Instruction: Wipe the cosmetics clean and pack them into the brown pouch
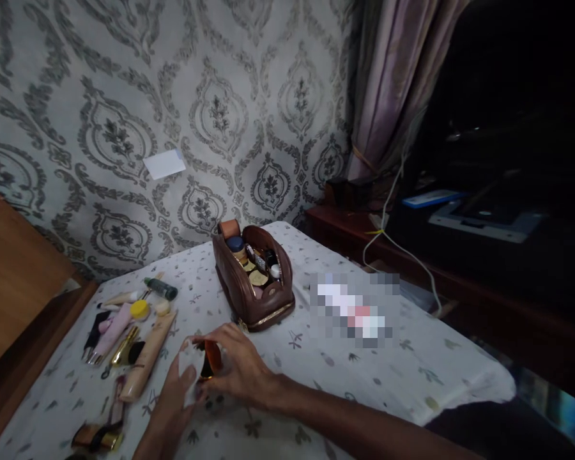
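Observation:
Between my two hands, low in the middle of the view, is a small glossy amber container [213, 359] with a gold rim; its exact kind is unclear. My right hand [246, 370] curls its fingers and thumb around it. A crumpled white piece that looks like tissue [188, 364] is in my left hand [172, 393], pressed against the container's left side. Just beyond, a brown toiletry bag [232, 281] stands unzipped, filled with jars and small cosmetics. Left of my hands lie a beige tube [148, 358], a pink tube [115, 332] and a gold tube [124, 345].
A green bottle [160, 289], a yellow cap [140, 310] and a gold-and-black item [96, 437] lie on the patterned tablecloth [316, 370]. A blurred-out patch [354, 310] covers something right of the bag. Wooden furniture [23, 275] borders the left; a white cable [412, 259] hangs at right.

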`<act>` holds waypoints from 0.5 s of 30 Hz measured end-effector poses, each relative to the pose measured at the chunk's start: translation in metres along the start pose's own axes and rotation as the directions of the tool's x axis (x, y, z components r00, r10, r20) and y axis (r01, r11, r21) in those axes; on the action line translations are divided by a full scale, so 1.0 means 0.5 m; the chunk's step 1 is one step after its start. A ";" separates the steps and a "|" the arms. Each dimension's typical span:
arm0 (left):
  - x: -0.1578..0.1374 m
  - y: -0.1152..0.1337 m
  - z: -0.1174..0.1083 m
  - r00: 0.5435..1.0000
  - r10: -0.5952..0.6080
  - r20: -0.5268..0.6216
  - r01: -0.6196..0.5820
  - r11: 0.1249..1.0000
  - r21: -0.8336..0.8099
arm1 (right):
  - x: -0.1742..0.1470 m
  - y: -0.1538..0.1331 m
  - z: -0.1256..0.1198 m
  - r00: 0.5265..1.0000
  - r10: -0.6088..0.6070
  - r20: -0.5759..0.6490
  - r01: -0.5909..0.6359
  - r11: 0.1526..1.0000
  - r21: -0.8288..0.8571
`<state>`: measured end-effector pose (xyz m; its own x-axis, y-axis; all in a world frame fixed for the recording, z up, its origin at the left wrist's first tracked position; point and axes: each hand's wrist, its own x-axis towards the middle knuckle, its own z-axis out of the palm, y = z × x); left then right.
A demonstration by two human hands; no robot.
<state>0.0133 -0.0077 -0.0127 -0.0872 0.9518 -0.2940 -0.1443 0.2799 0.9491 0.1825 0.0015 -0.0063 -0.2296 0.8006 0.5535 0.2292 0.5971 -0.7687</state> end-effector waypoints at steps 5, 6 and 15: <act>-0.033 0.015 0.018 0.990 -0.082 0.116 0.081 0.997 0.021 | 0.003 -0.027 -0.045 0.999 0.039 0.005 -0.040 0.985 0.170; -0.037 0.017 0.019 0.984 -0.098 0.146 0.094 0.995 0.035 | 0.004 -0.039 -0.060 0.997 0.070 0.027 -0.075 0.966 0.247; -0.051 0.050 0.055 0.986 -0.050 0.156 0.055 0.998 -0.026 | 0.181 -0.108 -0.292 0.969 0.023 -0.244 -0.047 0.994 -0.095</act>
<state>0.0392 -0.0217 0.0214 0.0750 0.9444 -0.3203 -0.1745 0.3286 0.9282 0.2876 0.0491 0.1320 0.0139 0.8019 0.5973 0.3283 0.5606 -0.7602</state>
